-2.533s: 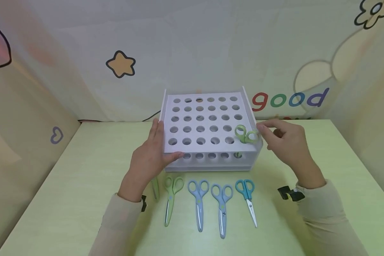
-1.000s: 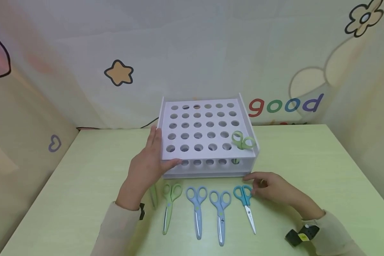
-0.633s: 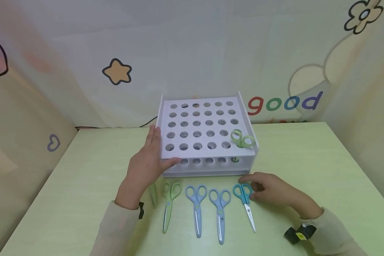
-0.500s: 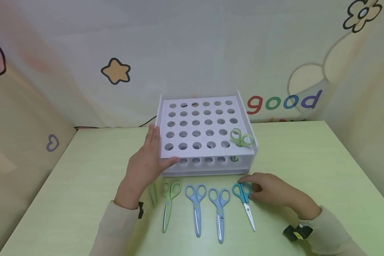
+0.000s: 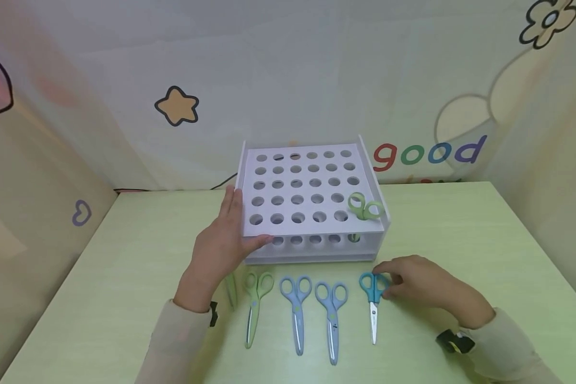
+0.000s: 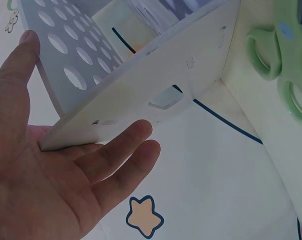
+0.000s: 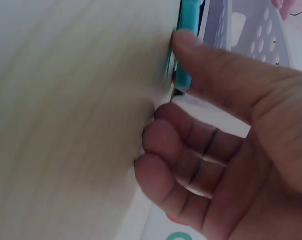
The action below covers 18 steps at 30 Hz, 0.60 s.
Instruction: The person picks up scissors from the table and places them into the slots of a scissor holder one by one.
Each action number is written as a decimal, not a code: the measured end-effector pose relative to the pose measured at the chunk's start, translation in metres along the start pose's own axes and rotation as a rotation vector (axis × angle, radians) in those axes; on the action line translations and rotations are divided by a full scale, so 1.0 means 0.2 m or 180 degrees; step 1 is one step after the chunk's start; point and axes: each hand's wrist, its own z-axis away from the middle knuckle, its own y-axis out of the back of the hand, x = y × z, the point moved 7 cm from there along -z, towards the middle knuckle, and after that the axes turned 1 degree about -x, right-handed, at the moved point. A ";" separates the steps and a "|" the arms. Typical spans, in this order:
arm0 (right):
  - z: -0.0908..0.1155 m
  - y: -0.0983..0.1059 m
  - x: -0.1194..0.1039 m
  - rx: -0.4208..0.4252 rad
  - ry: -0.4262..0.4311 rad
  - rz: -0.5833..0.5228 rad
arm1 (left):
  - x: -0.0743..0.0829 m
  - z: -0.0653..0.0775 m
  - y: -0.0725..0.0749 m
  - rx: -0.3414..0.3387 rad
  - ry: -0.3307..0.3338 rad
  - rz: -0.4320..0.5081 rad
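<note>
Head view: the right hand (image 5: 415,280) pinches one loop of the teal scissors (image 5: 373,296), at five o'clock from the white rack (image 5: 308,208).
Two rounded teal loops sit toward twelve; the slim, bare silver blades, lying together, taper toward six. Thumb and forefinger pinch the three o'clock loop, the other fingers curled. The left hand (image 5: 219,245) spreads thumb and straight fingers about the rack's eight o'clock corner; green scissors (image 5: 363,212) stand in its four o'clock hole.
</note>
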 end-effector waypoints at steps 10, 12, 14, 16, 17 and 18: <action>0.04 0.07 0.02 0.0045 0.0071 -0.0240 | 0.00 0.00 0.00 0.0024 -0.0038 -0.0001; 0.05 0.09 0.02 0.0079 0.0092 -0.0268 | 0.01 0.01 0.01 0.0018 -0.0022 -0.0004; 0.06 0.12 0.01 0.0116 0.0105 -0.0280 | 0.00 0.01 0.01 0.0008 -0.0001 -0.0008; 0.07 0.14 0.01 0.0146 0.0102 -0.0309 | 0.00 0.01 0.01 -0.0002 0.0014 -0.0014; 0.07 0.15 0.01 0.0159 0.0101 -0.0330 | 0.00 0.01 0.01 -0.0006 0.0020 -0.0016; 0.08 0.16 0.02 0.0163 0.0087 -0.0344 | 0.00 0.01 0.01 -0.0010 0.0025 -0.0014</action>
